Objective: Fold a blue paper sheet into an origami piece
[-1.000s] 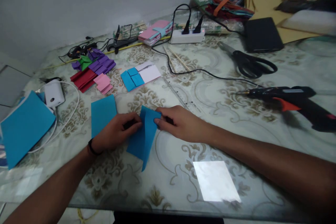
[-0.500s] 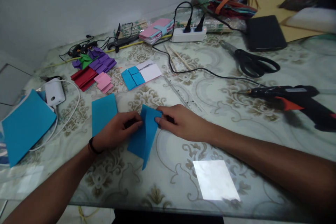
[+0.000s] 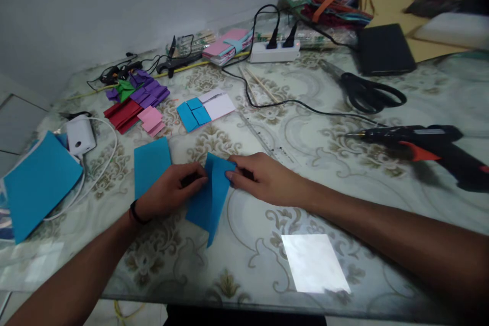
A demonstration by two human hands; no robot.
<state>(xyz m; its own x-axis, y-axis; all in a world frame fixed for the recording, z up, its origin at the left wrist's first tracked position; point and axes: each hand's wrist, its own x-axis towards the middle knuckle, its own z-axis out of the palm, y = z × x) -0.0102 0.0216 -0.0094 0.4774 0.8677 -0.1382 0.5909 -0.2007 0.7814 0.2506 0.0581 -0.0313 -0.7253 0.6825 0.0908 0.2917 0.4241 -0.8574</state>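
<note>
Between my two hands is a sheet of blue paper (image 3: 214, 198), creased lengthwise so one side stands up from the other. My left hand (image 3: 175, 186) pinches its left side, fingers closed. Thumb and fingers of my right hand (image 3: 254, 175) grip its upper right edge. A second blue piece of paper (image 3: 151, 163) lies flat behind my left hand, partly covered by it. Farther back rest a card with folded blue and white paper (image 3: 206, 108), a pink folded piece (image 3: 152, 120) and a red folded piece (image 3: 122, 114).
A hot glue gun (image 3: 420, 137) and black scissors (image 3: 367, 89) lie on the right. A clear ruler (image 3: 263, 137) is behind my right hand. A cable runs from the white power strip (image 3: 275, 51). Left are a white charger (image 3: 80, 135) and larger blue sheets (image 3: 44, 183).
</note>
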